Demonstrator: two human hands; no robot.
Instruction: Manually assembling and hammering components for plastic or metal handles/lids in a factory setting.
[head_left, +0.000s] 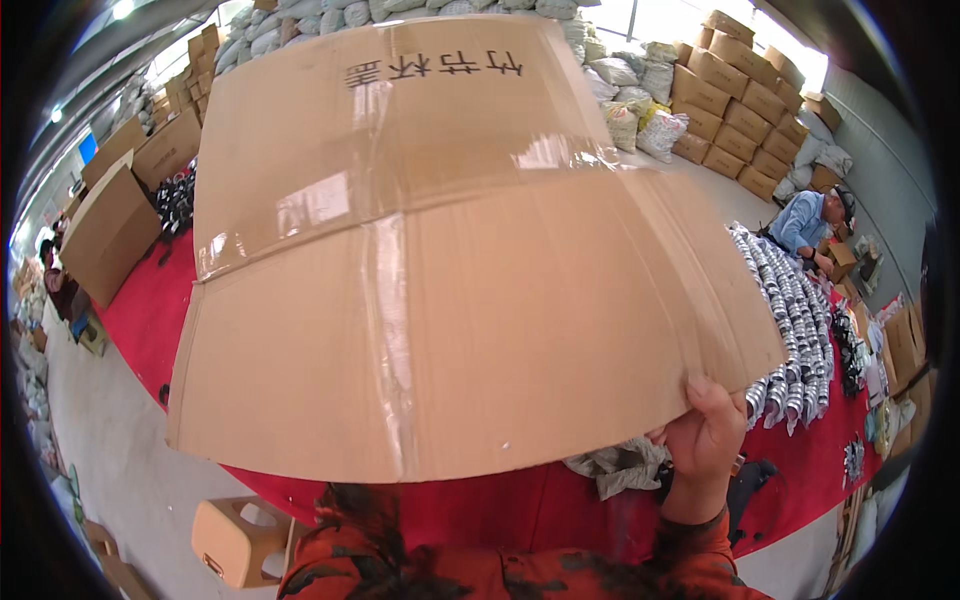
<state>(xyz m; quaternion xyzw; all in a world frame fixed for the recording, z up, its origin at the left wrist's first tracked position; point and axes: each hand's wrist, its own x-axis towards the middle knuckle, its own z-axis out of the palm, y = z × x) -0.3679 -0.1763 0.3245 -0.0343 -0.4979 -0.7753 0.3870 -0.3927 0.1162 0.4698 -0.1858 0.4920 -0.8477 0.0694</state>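
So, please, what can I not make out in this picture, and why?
In the head view:
Left hand: not visible, probably behind the cardboard.
Right hand: its fingers are partly hidden behind the cardboard's edge.
Red tabletop: its middle is covered by the cardboard.
Dark items at left: too small to identify.

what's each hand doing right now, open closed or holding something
Left hand: not in view, so its state cannot be told.
Right hand: closed on the near right edge of the large brown cardboard.

Red-covered table (800,462): wrapped silver rows (795,330), black parts (176,203).
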